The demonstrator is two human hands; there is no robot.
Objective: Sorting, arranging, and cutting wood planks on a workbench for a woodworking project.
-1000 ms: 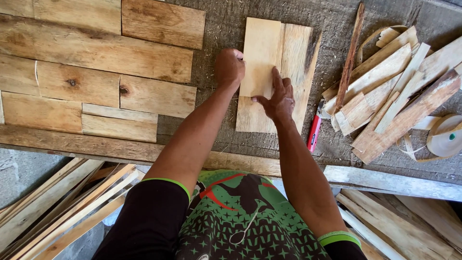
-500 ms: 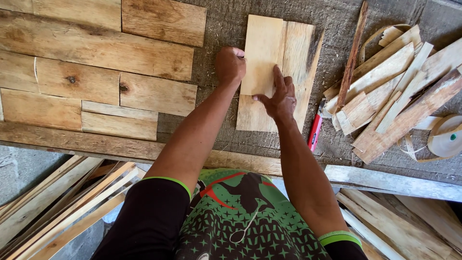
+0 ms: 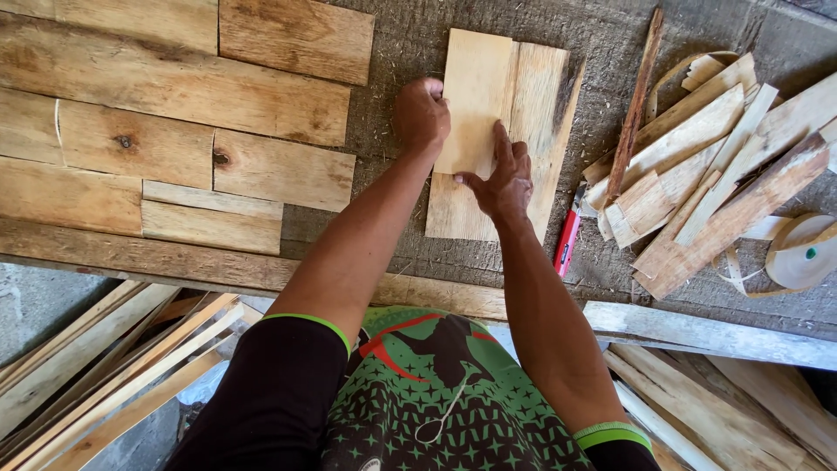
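Left hand (image 3: 422, 115) grips the pale thin board (image 3: 475, 96) at its 9 o'clock edge, right hand (image 3: 503, 179) presses flat at 6 o'clock on the counter (image 3: 410, 44); judged light, stiff, splintery: hold by long edges.

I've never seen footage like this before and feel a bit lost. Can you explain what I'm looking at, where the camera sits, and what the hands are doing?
There is no machine here: a person works with two bare hands, and the camera sits on their head, looking down along their arms. The left hand grips the left edge of a pale thin wooden board, and the right hand presses flat on its lower end. That board lies on top of another board on a rough grey work surface. To the left is a panel of joined planks. To the right lie a red cutter, a heap of wood offcuts and a roll of strip.
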